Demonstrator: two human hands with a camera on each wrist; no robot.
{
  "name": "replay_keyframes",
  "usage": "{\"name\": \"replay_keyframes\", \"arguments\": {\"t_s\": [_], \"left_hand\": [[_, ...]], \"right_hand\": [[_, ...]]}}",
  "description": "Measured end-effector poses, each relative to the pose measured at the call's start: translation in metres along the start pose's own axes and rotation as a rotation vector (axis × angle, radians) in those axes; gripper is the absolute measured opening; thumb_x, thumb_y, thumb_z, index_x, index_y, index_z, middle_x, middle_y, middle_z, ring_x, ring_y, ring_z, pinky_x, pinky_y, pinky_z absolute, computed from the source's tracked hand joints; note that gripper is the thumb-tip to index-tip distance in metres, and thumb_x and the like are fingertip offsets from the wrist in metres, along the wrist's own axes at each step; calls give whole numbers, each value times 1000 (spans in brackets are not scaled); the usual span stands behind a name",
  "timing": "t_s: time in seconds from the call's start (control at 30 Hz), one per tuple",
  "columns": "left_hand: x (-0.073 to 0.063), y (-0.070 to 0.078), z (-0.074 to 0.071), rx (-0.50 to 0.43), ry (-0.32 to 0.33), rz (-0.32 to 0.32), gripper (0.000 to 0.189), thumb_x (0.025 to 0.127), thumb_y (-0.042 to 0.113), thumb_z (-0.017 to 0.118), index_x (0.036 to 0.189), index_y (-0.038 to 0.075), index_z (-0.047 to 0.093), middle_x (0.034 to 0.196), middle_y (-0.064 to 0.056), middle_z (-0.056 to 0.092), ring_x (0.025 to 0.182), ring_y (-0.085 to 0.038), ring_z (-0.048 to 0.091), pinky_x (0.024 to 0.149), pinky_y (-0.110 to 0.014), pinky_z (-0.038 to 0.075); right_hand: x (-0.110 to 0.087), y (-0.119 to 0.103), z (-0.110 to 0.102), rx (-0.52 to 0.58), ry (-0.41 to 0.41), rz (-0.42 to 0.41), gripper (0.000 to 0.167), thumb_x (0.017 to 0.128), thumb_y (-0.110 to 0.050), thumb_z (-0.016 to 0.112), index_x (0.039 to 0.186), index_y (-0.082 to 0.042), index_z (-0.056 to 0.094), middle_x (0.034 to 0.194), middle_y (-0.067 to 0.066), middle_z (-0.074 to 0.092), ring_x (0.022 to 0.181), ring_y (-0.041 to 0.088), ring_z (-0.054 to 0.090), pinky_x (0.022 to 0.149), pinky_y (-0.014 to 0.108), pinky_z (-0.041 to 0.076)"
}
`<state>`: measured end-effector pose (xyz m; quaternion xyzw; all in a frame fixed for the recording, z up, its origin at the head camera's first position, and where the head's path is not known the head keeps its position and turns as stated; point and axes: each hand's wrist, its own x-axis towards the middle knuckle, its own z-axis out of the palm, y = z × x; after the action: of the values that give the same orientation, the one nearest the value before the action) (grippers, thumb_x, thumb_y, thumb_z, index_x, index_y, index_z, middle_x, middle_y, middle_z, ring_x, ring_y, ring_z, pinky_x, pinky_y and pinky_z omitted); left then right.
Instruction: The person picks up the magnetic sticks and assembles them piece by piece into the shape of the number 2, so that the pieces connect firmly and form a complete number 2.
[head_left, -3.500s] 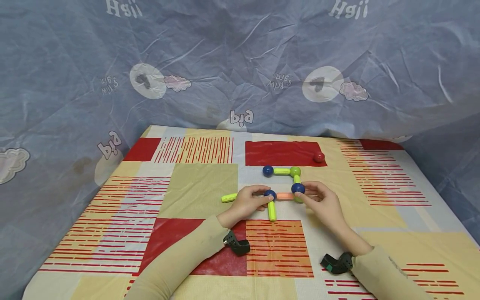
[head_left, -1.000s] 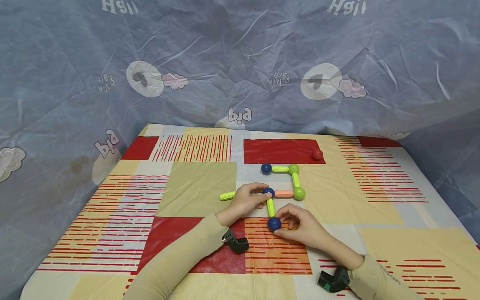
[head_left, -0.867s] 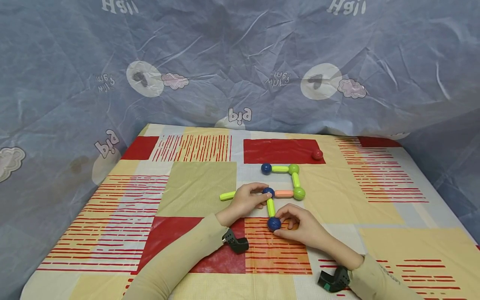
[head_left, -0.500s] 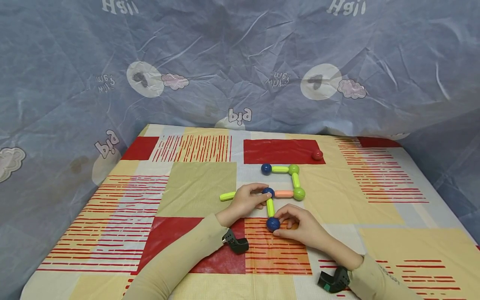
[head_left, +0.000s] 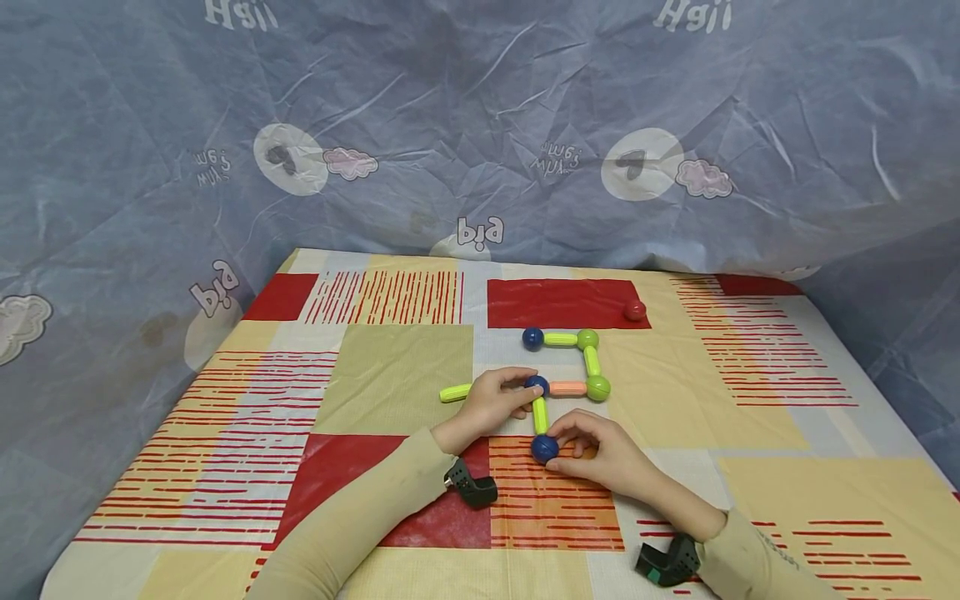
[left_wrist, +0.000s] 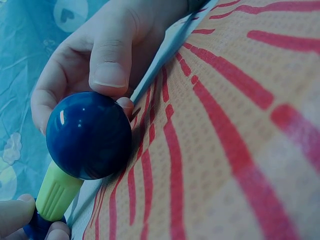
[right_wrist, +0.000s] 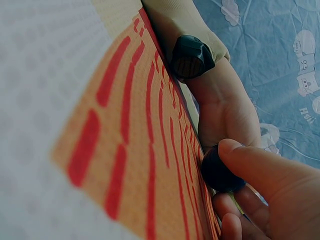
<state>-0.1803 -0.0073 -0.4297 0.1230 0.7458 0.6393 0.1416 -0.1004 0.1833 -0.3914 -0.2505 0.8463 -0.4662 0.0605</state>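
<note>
In the head view, my left hand (head_left: 486, 408) pinches a blue ball (head_left: 537, 384) of a magnetic stick-and-ball shape. A yellow-green rod (head_left: 540, 416) runs from it toward me to another blue ball (head_left: 544, 450), which my right hand (head_left: 609, 454) holds between thumb and fingers. That near ball looms large in the left wrist view, touching the rod's end (left_wrist: 59, 192). From the left hand's ball an orange rod (head_left: 567, 388) leads right to a green ball (head_left: 597, 388). Beyond it, a rod (head_left: 592, 361), a green ball (head_left: 587, 339), a rod (head_left: 561, 339) and a blue ball (head_left: 532, 338) follow.
Left of my left hand lies a yellow-green rod (head_left: 454, 392), its right end hidden by the hand. A red ball (head_left: 635, 310) sits on the patterned tablecloth (head_left: 405, 375) at the back right. A grey-blue curtain (head_left: 420, 125) hangs behind the table.
The right hand has carried its blue ball from above the right-hand green ball to the near end of the yellow-green rod. Lately that ball and rod end shifted slightly left. The left hand stays put.
</note>
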Motion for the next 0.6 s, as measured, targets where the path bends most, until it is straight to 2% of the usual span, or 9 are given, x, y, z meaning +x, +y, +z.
{"name": "replay_keyframes", "arguments": {"t_s": [0.4,0.6], "left_hand": [[-1,2,0,-3,0,4,39,88,17,67,123,1,60,85,-6,66,69,-13,63,63,-27,55],[-2,2,1,-2,6,-4,37,88,17,67,121,3,61,85,-5,66,70,-13,63,63,-27,55]], "right_hand": [[0,4,0,3,0,4,30,77,-11,78,103,-8,64,92,4,63,75,29,57,61,28,48],[0,4,1,17,-4,4,32,77,-10,78,106,-6,63,93,5,62,76,29,57,62,28,49]]}}
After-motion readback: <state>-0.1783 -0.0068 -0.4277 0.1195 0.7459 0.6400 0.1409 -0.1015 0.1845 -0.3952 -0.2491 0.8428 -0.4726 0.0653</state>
